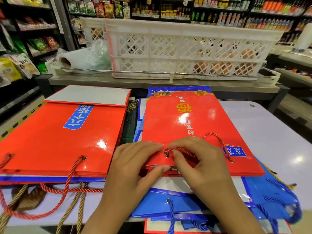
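A flat red gift bag with yellow and white characters lies on top of the right-hand pile. Its red rope handle loops from two metal eyelets near the bag's near edge. My left hand pinches that near edge beside the left eyelet, thumb below and fingers on top. My right hand pinches the rope where it enters the left eyelet.
A second pile of flat red bags with red and gold rope handles lies to the left. Blue bags lie under the right pile on a pale table. A white lattice crate sits on the counter behind, with stocked shop shelves around.
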A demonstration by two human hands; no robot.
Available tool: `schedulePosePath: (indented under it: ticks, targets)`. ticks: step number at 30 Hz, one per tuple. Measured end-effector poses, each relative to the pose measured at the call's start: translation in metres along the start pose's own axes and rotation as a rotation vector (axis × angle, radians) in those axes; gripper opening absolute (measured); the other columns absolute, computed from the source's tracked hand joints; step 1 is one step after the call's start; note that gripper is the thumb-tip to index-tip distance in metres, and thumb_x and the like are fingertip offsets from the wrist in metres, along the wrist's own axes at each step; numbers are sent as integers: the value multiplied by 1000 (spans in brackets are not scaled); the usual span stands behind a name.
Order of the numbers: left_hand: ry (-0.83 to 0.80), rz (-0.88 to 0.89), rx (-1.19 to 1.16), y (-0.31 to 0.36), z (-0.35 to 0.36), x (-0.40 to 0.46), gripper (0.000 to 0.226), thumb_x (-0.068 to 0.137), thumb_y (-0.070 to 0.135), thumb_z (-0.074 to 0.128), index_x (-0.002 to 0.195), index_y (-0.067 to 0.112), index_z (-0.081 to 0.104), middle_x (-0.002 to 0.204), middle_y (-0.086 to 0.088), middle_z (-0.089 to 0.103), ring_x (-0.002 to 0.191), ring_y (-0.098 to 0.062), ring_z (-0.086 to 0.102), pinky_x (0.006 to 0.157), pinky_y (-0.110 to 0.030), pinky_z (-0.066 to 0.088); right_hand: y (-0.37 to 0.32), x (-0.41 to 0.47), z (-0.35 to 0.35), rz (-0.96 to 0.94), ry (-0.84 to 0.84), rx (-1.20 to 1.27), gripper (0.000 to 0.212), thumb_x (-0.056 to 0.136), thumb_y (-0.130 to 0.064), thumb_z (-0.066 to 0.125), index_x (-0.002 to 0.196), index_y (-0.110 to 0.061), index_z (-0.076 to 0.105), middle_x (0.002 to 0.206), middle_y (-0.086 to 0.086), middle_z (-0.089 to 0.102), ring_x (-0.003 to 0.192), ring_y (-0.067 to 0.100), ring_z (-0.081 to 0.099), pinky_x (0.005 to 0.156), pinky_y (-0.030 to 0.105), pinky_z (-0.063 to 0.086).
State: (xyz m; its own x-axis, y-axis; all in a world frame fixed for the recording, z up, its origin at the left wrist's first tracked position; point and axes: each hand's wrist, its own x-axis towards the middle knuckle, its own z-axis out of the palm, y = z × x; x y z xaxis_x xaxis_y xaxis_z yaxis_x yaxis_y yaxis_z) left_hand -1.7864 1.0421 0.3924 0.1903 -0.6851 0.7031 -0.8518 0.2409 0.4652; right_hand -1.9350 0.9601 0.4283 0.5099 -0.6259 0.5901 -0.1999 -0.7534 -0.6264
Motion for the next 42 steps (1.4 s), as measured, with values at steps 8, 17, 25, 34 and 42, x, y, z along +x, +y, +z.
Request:
schedulePosePath:
  ticks: [8,17,25,34,42]
  targets:
    - [-36,46,29,1,1,1,33,92,45,53,114,25,68,109,15,64,102,-5,58,89,-35,41,-4,0,-2,-40,133,7,21,86,-27,52,90,-18,70,93,-12,63,95,8,60,80,23,47]
    - [80,-176,-271,18,-10,28,22,87,38,58,97,27,75,92,18,69,91,-8,65,77,-26,49,-10,-15,-2,-337,378,-347,24,87,-14,53,77,-4,72,80,7,68,75,15,56,68,21,44]
    - [137,-243,-481,19,12,36,23,85,33,60,73,18,73,72,4,67,72,-11,64,67,-24,48,-2,-5,2,-44,131,-190,28,93,-35,50,85,-19,71,80,-10,66,76,11,61,65,34,49]
    - [108,-317,-502,12,18,27,33,85,38,59,57,22,64,62,0,59,61,-16,54,60,-29,42,2,0,10,35,68,-304,40,81,-57,50,78,-24,72,75,-10,61,72,12,59,58,36,52]
    - [112,-298,-489,15,19,26,32,87,39,58,62,22,67,67,0,63,64,-16,58,60,-31,46,4,-4,15,-64,92,-422,24,87,-35,50,75,-19,62,75,-3,52,69,17,52,57,33,46]
